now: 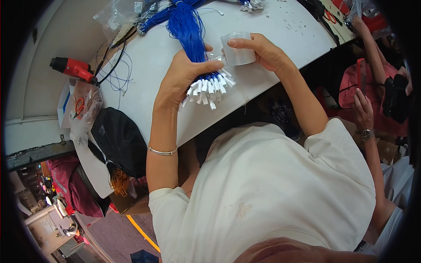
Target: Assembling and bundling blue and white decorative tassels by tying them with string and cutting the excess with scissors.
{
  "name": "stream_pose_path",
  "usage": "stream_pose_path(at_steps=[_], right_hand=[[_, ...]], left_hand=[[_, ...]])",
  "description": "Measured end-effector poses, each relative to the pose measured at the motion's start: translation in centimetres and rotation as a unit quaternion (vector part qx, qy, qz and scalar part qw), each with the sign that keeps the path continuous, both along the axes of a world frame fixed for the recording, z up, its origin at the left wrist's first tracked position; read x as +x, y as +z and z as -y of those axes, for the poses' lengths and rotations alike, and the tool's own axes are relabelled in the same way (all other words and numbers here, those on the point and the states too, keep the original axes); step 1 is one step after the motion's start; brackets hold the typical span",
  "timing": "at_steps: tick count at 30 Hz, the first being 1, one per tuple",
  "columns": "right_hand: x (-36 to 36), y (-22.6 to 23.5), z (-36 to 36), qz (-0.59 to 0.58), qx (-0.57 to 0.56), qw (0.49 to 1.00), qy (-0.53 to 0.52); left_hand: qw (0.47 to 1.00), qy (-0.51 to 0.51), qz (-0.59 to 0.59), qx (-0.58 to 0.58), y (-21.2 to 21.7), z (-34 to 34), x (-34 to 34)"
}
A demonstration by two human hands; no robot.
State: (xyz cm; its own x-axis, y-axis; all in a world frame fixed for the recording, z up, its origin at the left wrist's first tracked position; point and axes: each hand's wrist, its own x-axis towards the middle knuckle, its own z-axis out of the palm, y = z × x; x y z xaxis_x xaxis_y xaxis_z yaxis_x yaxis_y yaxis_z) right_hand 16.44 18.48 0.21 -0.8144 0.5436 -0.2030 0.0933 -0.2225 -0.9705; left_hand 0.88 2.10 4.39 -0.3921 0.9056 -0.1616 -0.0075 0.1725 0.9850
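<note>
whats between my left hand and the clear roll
In the head view, a short stretch of clear film, apparently coming off the clear roll, bridges the gap to your left hand.

Tools and materials are marking this place as a workshop, one dealing in cable work. A white worktable is filling the far middle, and a bundle of blue wires is trailing over it, its white connectors poking out from the person's left hand while the right hand is gripping a roll of clear tape. On the left, a red heat gun is resting beside the table, and orange-handled scissors are lying among clear plastic. At far right, a co-worker's hand is reaching toward pale strands. Near left, a yellow line is crossing the floor.
</note>
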Motion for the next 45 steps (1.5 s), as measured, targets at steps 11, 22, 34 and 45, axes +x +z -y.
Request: stream_pose_path(at_steps=[11,22,34,45], right_hand=[[-2.2,6.1,2.0,-0.173,0.5,0.849,-0.006],[-17.9,5.9,0.8,0.205,0.497,0.756,0.374],[-15.5,1.1,0.0,-0.245,0.62,0.743,0.052],[-9.6,-5.3,3.0,-0.113,0.47,0.875,-0.022]], left_hand=[[0.848,0.006,-0.517,-0.117,-2.3,-0.8,2.0],[0.772,0.155,-0.59,-0.178,-1.8,1.8,3.0],[0.73,0.104,-0.675,0.004,-2.3,3.3,-1.7],[0.976,0.153,-0.084,-0.129,-1.4,4.6,-5.6]])
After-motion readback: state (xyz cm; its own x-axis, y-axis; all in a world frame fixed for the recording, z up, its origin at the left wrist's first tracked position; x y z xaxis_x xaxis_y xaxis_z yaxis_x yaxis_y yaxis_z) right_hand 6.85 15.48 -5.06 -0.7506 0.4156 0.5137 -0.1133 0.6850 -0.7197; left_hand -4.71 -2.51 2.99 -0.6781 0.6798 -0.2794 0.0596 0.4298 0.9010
